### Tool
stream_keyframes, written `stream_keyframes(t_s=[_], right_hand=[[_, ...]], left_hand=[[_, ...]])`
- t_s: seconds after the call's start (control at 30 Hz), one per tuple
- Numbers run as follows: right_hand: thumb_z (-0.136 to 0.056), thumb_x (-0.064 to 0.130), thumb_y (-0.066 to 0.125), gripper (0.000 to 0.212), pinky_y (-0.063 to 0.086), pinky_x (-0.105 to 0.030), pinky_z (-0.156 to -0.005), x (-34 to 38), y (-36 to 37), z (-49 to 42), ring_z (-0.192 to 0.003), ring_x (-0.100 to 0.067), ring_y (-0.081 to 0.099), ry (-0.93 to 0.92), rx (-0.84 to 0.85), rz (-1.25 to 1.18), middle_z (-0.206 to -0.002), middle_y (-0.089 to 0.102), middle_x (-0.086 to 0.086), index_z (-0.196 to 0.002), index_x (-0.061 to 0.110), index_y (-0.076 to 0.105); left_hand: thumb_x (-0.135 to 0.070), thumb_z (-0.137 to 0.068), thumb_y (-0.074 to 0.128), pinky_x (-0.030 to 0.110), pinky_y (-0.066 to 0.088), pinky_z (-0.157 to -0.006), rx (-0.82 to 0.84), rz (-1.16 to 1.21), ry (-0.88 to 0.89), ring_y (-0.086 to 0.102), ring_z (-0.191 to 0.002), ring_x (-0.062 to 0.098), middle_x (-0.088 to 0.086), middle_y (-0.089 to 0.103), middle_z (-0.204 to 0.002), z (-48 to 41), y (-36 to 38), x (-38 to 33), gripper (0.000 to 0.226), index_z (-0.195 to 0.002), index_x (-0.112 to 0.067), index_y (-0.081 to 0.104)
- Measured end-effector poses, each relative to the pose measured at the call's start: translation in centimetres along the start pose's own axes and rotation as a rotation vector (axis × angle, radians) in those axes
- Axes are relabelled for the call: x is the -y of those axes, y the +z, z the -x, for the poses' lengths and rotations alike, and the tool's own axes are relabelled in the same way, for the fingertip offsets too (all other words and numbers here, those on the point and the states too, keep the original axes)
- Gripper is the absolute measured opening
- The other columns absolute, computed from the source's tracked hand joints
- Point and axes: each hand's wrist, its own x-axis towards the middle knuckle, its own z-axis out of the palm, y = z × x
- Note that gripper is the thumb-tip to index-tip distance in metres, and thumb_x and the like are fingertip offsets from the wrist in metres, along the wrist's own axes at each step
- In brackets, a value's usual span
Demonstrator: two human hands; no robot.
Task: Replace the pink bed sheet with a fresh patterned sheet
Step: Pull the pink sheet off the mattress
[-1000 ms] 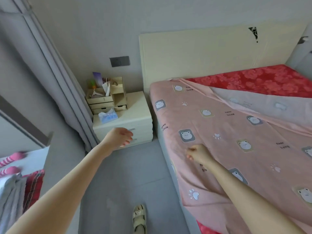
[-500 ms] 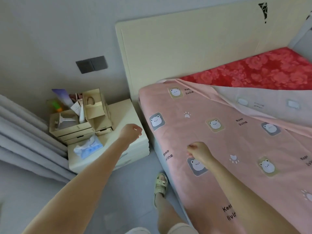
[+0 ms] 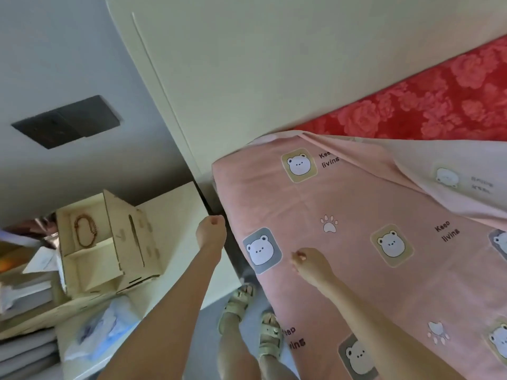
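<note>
On your left the nightstand (image 3: 175,204) carries an open wooden box (image 3: 109,242), so keep your elbow off it as you reach. Your left hand (image 3: 211,231) hangs over the narrow gap between nightstand and bed. Its fingers are curled into a fist with no cloth showing in it, just beside the corner of the pink sheet (image 3: 343,256) at the headboard (image 3: 247,78). I judge that corner to be the one to free now. Open the fingers, slide them under the edge where it drapes over the mattress side, and lift rather than yank, since the gap is tight. Your right hand (image 3: 311,263) lies on top of the sheet near a grey bear patch, fingers curled down; whether it pinches the fabric I cannot tell. Use it to gather slack toward the corner. Further right the folded-back flap (image 3: 452,171) lies pale side up, baring the red floral layer (image 3: 411,111) beneath, so peel toward that side
</note>
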Motion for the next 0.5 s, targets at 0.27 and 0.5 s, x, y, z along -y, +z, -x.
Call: stream_keyframes(t_s=[0.27, 0.5], right_hand=[[-0.091, 0.018, 0.050, 0.036, 0.036, -0.026, -0.061, 3.8, 1.4, -9.7, -0.058, -0.011, 0.050, 0.105, 0.012, -0.125, -0.053, 0.054, 0.008, -0.054, 0.021, 0.048], [-0.092, 0.019, 0.048, 0.028, 0.048, -0.029, -0.075, 5.0, 2.7, -14.7, -0.061, -0.009, 0.058, 0.156, 0.069, -0.208, -0.071, 0.067, -0.001, -0.071, 0.009, 0.062]], left_hand=[[-0.039, -0.095, 0.049, 0.027, 0.035, -0.062, 0.113, 0.153, -0.160, 0.046, -0.074, 0.019, 0.013, 0.059, -0.095, -14.9, 6.7, -1.7, 0.030, -0.102, -0.012, 0.057], [-0.033, -0.095, 0.051, 0.027, 0.017, -0.050, 0.061, -0.073, 0.050, 0.023, -0.052, 0.015, -0.001, 0.028, -0.053, -20.3, 7.2, -0.7, 0.048, -0.056, -0.014, 0.031]])
